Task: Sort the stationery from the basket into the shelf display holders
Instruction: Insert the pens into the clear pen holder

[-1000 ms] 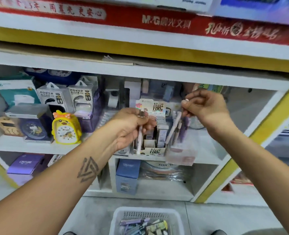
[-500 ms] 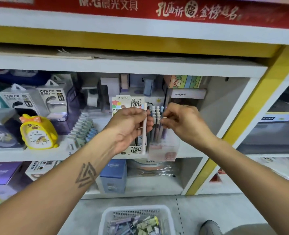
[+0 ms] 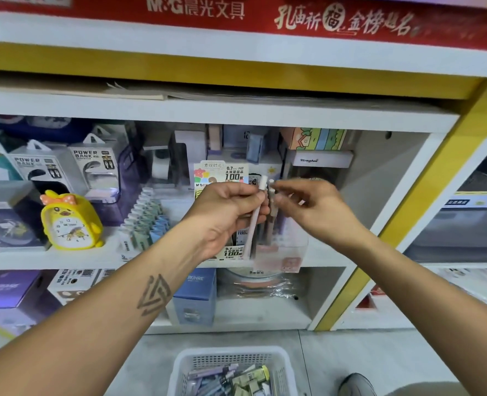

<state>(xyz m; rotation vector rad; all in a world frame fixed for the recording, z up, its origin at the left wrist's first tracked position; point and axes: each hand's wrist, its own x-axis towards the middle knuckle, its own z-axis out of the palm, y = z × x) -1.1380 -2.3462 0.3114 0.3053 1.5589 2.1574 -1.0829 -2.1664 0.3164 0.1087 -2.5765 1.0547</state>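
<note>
pale pink pen (image 3: 253, 221) stands nearly upright at the frame's centre, pinched between thumb and curled fingers of the left hand (image 3: 228, 215). the right hand (image 3: 310, 207), blurred, pinches a white-capped pen top (image 3: 271, 182) just beside it, above the clear display holder (image 3: 279, 252) on the shelf (image 3: 65, 258). the white basket (image 3: 230, 358) sits at bottom centre, holding stationery.

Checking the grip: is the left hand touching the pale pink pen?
Touching. The head view shows the left hand with fingers closed around the upright pale pink pen.
</note>
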